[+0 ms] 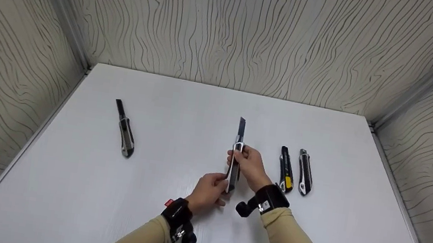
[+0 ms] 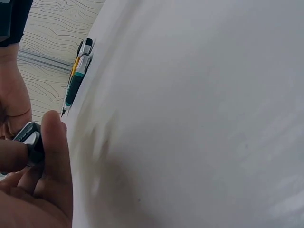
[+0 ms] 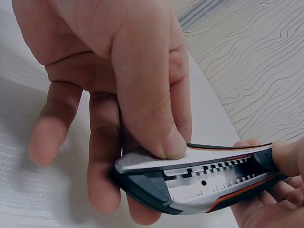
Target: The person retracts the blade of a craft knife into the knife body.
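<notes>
Above the table, a snap-off utility knife (image 1: 234,170) points away from me with a long stretch of blade (image 1: 242,127) out of its silver-and-black body. My left hand (image 1: 206,192) pinches its butt end between thumb and fingers. Farther up the body, my right hand (image 1: 254,168) grips it, thumb on the slider near the front. The right wrist view shows the notched metal channel and orange trim of the knife (image 3: 194,183). Only the butt of the knife (image 2: 32,142) shows in the left wrist view, between the left fingers.
On the white table (image 1: 182,125), another utility knife (image 1: 125,134) lies at the left with its blade out. Right of my right hand lie a black-and-yellow cutter (image 1: 285,171) and a silver-and-black cutter (image 1: 306,172), no long blade showing on either. Wood-patterned walls (image 1: 221,29) enclose the table.
</notes>
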